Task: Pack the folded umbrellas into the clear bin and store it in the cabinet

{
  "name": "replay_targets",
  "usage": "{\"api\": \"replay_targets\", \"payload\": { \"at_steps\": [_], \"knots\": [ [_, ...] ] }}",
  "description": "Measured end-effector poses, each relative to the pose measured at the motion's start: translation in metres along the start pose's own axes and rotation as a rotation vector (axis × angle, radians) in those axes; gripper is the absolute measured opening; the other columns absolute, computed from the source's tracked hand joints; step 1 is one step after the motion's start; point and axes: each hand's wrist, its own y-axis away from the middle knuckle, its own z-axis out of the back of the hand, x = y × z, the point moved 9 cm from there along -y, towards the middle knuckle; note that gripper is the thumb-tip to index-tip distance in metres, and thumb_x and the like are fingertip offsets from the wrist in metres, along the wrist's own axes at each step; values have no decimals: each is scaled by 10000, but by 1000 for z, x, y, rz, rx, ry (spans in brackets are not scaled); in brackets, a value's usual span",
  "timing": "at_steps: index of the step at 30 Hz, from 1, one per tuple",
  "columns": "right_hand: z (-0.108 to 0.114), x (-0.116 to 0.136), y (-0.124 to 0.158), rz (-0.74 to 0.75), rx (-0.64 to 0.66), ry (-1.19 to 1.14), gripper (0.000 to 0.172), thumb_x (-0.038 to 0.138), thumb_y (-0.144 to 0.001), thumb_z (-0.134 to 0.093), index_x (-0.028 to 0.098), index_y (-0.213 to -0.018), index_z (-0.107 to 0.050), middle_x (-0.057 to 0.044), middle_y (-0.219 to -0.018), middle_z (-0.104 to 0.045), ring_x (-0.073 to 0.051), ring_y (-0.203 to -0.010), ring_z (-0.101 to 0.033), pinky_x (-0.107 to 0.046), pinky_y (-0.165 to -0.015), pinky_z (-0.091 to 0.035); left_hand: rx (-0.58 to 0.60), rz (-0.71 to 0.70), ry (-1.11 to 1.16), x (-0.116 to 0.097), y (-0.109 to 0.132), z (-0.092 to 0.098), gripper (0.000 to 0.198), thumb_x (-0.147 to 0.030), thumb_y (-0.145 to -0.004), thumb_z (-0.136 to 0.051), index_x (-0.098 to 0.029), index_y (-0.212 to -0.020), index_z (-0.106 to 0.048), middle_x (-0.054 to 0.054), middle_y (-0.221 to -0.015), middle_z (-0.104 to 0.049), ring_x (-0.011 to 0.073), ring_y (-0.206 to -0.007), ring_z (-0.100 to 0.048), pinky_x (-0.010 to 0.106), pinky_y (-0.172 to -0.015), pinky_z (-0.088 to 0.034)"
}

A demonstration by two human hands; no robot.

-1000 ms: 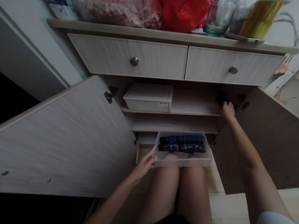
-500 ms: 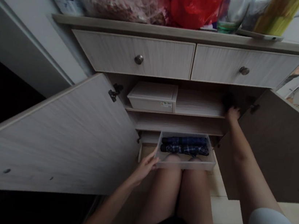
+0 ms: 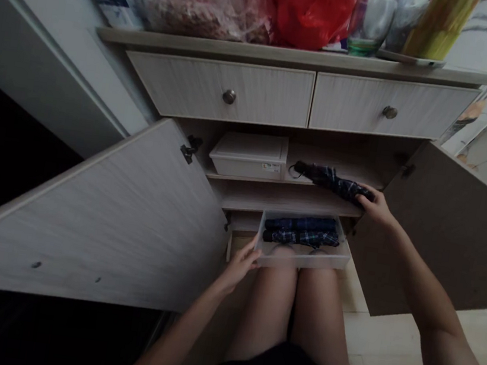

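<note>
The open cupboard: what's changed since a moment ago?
The right hand has drawn back from the right end of the upper shelf, now gripping a checked umbrella. The left hand stays on the clear tray of two umbrellas; the white box is unmoved.

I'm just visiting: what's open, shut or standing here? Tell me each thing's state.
Left door, open
Right door, open
Left drawer, shut
Right drawer, shut
White box, shut
Tray, open-topped, left grip at its side
Far umbrella, closed, in the tray
Near umbrella, closed, in the tray
Held umbrella, closed, in right grip
Glass, upright
</note>
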Motion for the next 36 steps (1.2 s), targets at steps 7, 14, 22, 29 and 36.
{"api": "replay_targets", "payload": {
  "at_steps": [7, 14, 22, 29, 36],
  "knots": [
    [-50, 52, 77, 128, 623, -52, 523, 483, -858, -645, 157, -1264, -685, -113, -1188, -721, -269, -1093, -677, -417, -969, -546, -11, -13, -19, 2, 0, 2, 669, -401, -894, -648, -289, -1523, -449, 93, -1439, -598, 282, -1280, -571, 361, -964, -534],
    [-87, 63, 104, 234, 803, 36, 438, 410, -907, -607, 168, -1265, -682, -126, -1238, -698, -271, -1164, -649, -421, -1019, -506, -14, -13, -13, -7, 6, -3, 660, -365, -910, -630, -291, -1534, -429, 78, -1563, -472, 312, -1386, -490, 411, -1014, -522],
    [-99, 52, 107, 258, 853, 57, 468, 235, -856, -613, 175, -1320, -626, -121, -1297, -658, -242, -1193, -621, -408, -1040, -476, -28, -22, -9, -8, 6, -1, 637, -364, -897, -652, -311, -1506, -471, 77, -1564, -468, 327, -1387, -491, 455, -1023, -522],
    [-108, 39, 106, 214, 863, 196, 531, 105, -731, -658, 194, -1254, -661, -91, -1240, -683, -250, -1145, -636, -377, -1011, -476, -16, -11, -14, -7, 6, -2, 648, -346, -924, -609, -297, -1539, -412, 67, -1588, -431, 320, -1419, -455, 455, -1051, -507],
    [-112, 29, 102, 213, 867, 257, 462, 159, -713, -742, 212, -1172, -744, -84, -1159, -701, -250, -1088, -649, -362, -997, -482, -5, -33, 16, -6, 4, -2, 704, -398, -886, -665, -287, -1536, -419, 70, -1594, -418, 344, -1420, -450, 487, -1058, -503]
  ]
}}
